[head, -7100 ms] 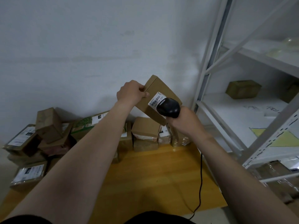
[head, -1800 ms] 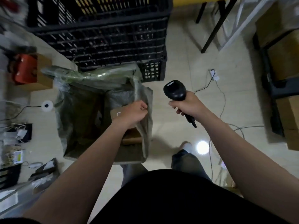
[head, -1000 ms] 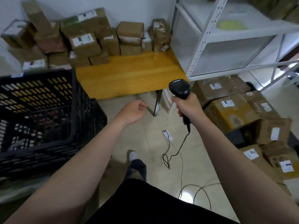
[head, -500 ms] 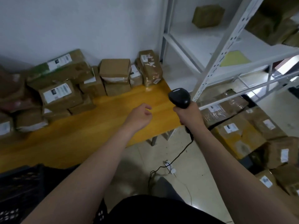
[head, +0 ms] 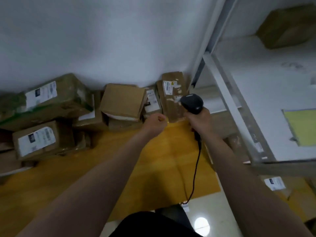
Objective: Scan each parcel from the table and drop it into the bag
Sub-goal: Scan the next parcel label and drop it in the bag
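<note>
Left hand (head: 154, 124) is back over the yellow wooden table (head: 171, 159), fingers loosely curled with nothing in them. A moment ago it was down at the green plastic bag on the floor, letting a box go. So that parcel looks done, and I think the next job is to pick a new one. The hand is very near the small brown parcel with a white label (head: 152, 102) and the plain brown cardboard box (head: 122, 100), but touches neither.

Right hand (head: 199, 121) holds the black scanner gun (head: 192, 103) tight, in front of the tall taped brown parcel (head: 171, 93). Its black cord (head: 196, 165) hangs down to the floor. The bag can't be seen now.

More brown parcels (head: 37, 139) are piled along the pale grey wall (head: 102, 40). White metal shelves (head: 229, 103) stand on the right.
</note>
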